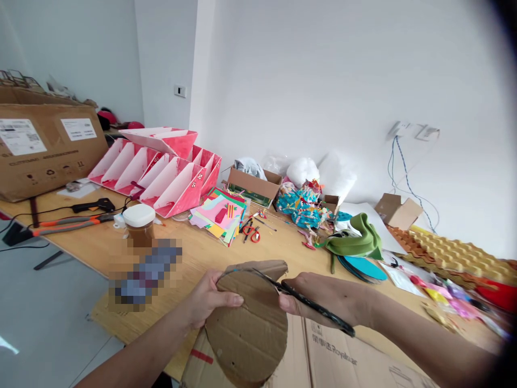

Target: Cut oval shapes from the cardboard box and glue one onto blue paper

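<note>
A rounded piece of brown cardboard (252, 328) is in my left hand (210, 299), thumb on its face and fingers behind its left edge. My right hand (311, 296) is closed round what look like black-handled scissors (323, 310), whose blades meet the cardboard's upper right edge. A partly cut strip of cardboard (266, 266) sticks up behind that edge. Below both hands lies a flat printed carton (339, 353). Some of my right fingers are hidden behind the handles.
On the wooden table (291, 253) are a brown jar with a white lid (139, 223), coloured paper (220, 213), pink-and-white dividers (173, 183), green felt (357, 240), blue discs (361, 269) and egg-tray sheets (464, 250). Pliers (72, 222) and a glue gun (95, 205) lie left.
</note>
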The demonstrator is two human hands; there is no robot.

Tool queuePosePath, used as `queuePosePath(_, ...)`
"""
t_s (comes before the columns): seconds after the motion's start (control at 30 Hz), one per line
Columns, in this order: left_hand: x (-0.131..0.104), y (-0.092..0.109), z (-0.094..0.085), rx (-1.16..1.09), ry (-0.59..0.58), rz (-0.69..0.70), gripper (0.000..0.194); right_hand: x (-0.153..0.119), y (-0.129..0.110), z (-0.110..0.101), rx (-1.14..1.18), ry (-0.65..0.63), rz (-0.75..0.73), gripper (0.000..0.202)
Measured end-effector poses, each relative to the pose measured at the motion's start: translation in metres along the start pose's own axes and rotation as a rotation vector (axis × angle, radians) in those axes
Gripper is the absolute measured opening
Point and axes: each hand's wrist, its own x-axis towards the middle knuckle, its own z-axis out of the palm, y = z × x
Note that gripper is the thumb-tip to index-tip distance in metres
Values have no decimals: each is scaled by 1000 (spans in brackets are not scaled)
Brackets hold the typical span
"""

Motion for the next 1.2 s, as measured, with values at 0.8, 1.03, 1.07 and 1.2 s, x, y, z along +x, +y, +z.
queuePosePath(0.8, 0, 13, 15, 126, -133, -31, 52, -4, -17, -5, -357, 104, -7, 74)
queuePosePath(1.03, -1, 12, 15, 134, -188, -4, 54, -2, -15, -1, -335, 93, -26, 71)
queuePosePath(1.07, 0, 12, 15, 144, -196, -6, 53, -2, -18, -2, -318, 93, -41, 70)
queuePosePath(1.2, 4, 12, 14, 195, -218, -26, 53, -1, -23, -5, -255, 83, -69, 65)
